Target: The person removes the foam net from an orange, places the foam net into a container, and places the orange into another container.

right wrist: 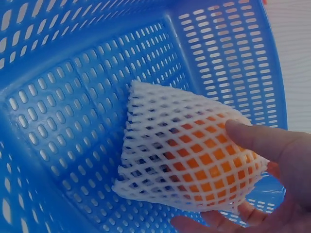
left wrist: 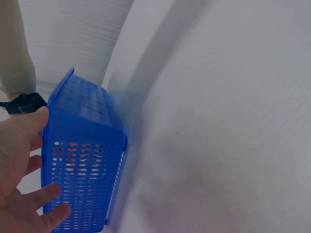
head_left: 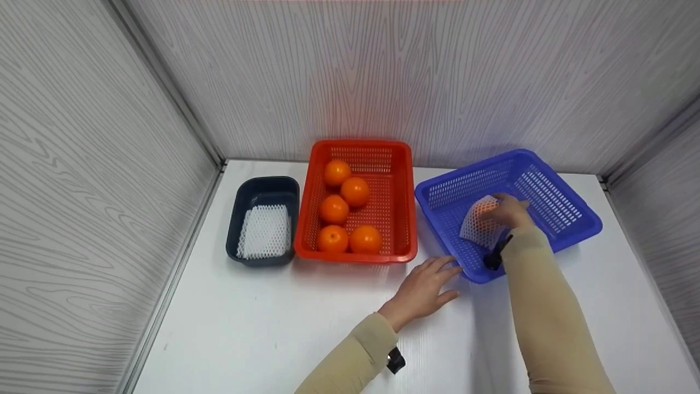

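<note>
My right hand is inside the blue basket, holding an orange in a white foam net sleeve. In the right wrist view the thumb lies on the net and the other fingers are around the fruit's lower side, partly hidden. The sleeve's wide end hangs loose past the orange, over the basket floor. At the basket's near left corner, my left hand has its fingers spread, with fingertips at the rim. The left wrist view shows that hand beside the basket's outer wall, gripping nothing.
A red basket in the middle contains several bare oranges. Left of it stands a dark tray with a stack of white foam net sleeves. Wood-grain walls enclose the white table behind and at both sides.
</note>
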Tool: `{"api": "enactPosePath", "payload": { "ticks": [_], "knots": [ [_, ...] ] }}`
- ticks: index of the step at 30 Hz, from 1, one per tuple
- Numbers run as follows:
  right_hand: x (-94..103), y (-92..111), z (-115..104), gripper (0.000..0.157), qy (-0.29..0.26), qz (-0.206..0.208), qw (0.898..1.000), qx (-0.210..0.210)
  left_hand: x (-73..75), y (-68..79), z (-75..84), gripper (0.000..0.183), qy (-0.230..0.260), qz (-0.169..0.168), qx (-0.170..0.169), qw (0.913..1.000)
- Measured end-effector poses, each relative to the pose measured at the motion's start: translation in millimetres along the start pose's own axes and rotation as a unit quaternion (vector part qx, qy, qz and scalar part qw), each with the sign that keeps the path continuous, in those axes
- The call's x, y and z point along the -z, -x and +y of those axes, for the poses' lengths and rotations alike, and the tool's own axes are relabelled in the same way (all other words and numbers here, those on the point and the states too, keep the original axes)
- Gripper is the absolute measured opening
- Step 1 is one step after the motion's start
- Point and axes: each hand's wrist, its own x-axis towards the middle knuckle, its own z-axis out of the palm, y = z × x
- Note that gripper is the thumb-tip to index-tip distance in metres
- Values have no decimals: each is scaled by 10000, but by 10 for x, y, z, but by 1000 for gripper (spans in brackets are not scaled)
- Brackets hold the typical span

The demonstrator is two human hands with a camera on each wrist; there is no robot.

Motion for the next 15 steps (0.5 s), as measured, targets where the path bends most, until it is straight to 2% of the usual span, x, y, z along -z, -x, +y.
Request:
{"api": "enactPosePath", "payload": {
  "ticks": [4,6,10,15],
  "knots": [
    [-34,11,-3,86,17,-135,9999,-76,-2,-3,-5,46,613,47,162,9980],
    [-56,8,-10,90,-156,-258,9994,-161,-2,-7,-8,45,861,113,200,9960],
    [-94,-11,-8,94,-615,-410,9969,-280,-7,-12,-15,42,1109,184,249,9934],
    [-119,-25,10,94,-809,-341,9958,-246,-14,-8,-15,42,1333,132,346,9904]
  ]
}}
